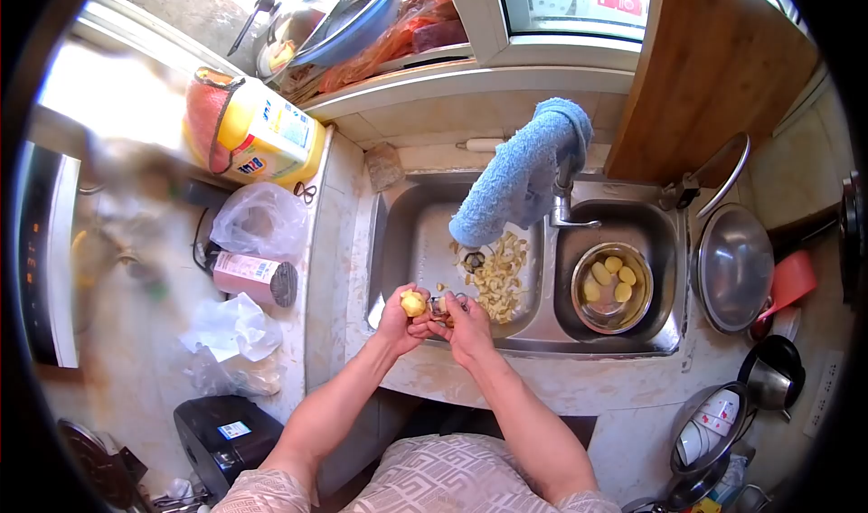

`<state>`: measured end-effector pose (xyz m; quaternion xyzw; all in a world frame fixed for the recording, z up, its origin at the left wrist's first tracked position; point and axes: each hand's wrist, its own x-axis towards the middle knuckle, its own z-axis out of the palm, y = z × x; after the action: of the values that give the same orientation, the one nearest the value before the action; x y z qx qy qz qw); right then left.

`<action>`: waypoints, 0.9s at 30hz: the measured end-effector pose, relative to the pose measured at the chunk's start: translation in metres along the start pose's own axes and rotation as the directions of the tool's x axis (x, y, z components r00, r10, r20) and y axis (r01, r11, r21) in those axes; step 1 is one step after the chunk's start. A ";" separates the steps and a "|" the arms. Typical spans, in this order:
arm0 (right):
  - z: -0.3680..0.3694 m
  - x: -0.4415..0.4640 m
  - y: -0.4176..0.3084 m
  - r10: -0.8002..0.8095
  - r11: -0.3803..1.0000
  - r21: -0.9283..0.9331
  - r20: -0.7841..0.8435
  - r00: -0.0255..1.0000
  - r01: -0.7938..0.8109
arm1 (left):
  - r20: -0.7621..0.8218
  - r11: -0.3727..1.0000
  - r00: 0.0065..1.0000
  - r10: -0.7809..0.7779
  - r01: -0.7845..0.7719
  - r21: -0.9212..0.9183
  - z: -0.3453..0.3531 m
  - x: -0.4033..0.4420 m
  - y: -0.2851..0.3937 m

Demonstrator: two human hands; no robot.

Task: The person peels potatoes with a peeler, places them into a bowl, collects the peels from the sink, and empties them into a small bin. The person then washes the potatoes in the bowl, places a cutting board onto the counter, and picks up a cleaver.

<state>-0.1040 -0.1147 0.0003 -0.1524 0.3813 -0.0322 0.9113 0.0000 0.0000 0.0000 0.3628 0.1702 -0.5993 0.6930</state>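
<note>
My left hand [395,321] is closed around a yellow, partly peeled potato [413,303] over the front edge of the left sink basin [411,219]. Beside it my right hand [467,330] grips a small peeler [439,306], mostly covered by the fingers. The two hands touch or nearly touch. Pale potato peelings [500,278] lie in a heap on the basin floor, partly around the drain [473,260]. In the right basin stands a metal bowl [591,322] with several peeled potatoes [603,272] in it.
A blue towel [515,174] hangs over the faucet [562,207] between the basins. On the left counter are a yellow container [276,138], plastic bags [262,219] and a pink roll [249,278]. A metal lid [737,264] and a cutting board [710,79] stand right.
</note>
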 end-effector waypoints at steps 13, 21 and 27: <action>-0.016 0.003 0.002 -0.094 0.952 -0.271 0.178 0.980 0.141 | -0.379 0.869 0.921 0.086 0.117 0.480 0.021 -0.013 0.000; -0.006 -0.010 -0.010 -0.199 0.882 -0.375 0.255 0.946 0.286 | -0.457 0.981 0.888 -0.039 0.121 0.152 0.061 -0.016 -0.003; -0.013 0.005 0.001 -0.289 0.864 -0.361 0.214 0.933 0.350 | -0.339 0.969 0.936 -0.092 0.163 0.187 0.053 -0.008 -0.005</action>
<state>-0.1098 -0.1181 -0.0115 -0.3952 0.2784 -0.0943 0.8703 -0.0169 -0.0315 0.0397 0.5172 0.2414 -0.5891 0.5720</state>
